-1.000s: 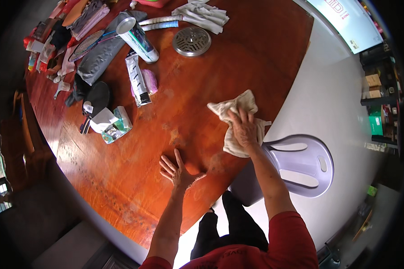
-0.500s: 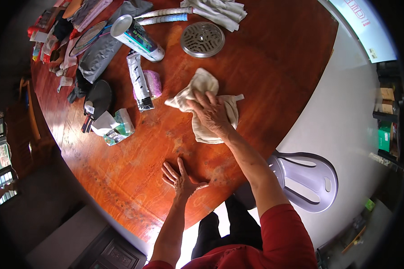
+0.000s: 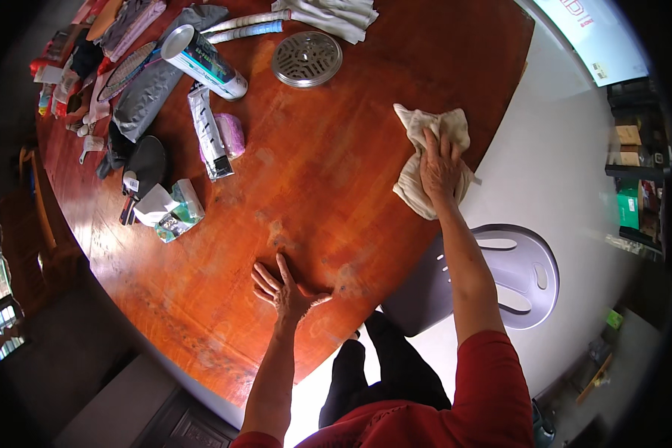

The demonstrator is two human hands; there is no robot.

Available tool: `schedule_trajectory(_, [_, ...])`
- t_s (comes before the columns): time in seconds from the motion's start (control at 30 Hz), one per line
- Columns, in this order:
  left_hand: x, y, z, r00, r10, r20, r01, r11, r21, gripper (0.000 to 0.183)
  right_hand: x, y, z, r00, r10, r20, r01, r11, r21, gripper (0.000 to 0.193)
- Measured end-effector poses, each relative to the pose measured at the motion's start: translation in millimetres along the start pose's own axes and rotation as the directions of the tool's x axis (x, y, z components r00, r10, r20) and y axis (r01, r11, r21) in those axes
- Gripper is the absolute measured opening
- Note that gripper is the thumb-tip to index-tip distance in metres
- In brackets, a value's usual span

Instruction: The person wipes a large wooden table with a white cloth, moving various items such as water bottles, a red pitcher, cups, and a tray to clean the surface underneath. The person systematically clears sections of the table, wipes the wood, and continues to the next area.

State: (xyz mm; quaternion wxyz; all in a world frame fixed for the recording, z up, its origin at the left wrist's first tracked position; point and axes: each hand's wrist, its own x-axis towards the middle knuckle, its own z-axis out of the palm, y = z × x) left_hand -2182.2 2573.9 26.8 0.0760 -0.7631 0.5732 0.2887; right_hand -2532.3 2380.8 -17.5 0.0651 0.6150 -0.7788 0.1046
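A crumpled cream cloth [image 3: 449, 125] lies on the reddish-brown wooden table [image 3: 336, 187] close to its right edge. My right hand [image 3: 439, 170] has hold of this cloth from above, its fingers extended over the fabric and pressing it to the tabletop. Part of the cloth is hidden under the palm. Nearer to me, my left hand [image 3: 287, 295] rests on the table with thumb and fingers spread wide, holding nothing.
At the far left are a cylindrical tube [image 3: 205, 63], a black paddle [image 3: 148, 164], a tissue pack [image 3: 173, 209], a purple-wrapped item [image 3: 230, 136] and a grey bag [image 3: 148, 104]. A round metal grate [image 3: 307, 60] lies farther back. A grey plastic chair [image 3: 526, 272] stands at the right edge.
My right hand has slid the cloth rightward across the table, from the middle to near the right edge. My left hand keeps its spread position on the table. The view has shifted slightly.
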Motion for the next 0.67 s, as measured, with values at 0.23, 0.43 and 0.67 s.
schedule_trajectory(0.23, [0,-2,0,1.000,0.022,-0.005,-0.022,1.000,-0.013,0.156,-112,-32,-24,0.997,-0.038,-0.068,0.038,0.999,-0.002,0.051])
schedule_trajectory(0.43, [-4,-36,1,0.983,0.186,-0.012,-0.186,0.981,-0.056,0.138,-233,-94,-68,0.954,-0.293,0.067,0.279,0.946,0.164,0.049])
schedule_trajectory(0.67, [-32,-129,23,0.941,0.339,0.000,-0.338,0.940,0.049,0.114,-243,-109,-100,0.600,-0.577,0.554,-0.336,0.446,0.829,0.054])
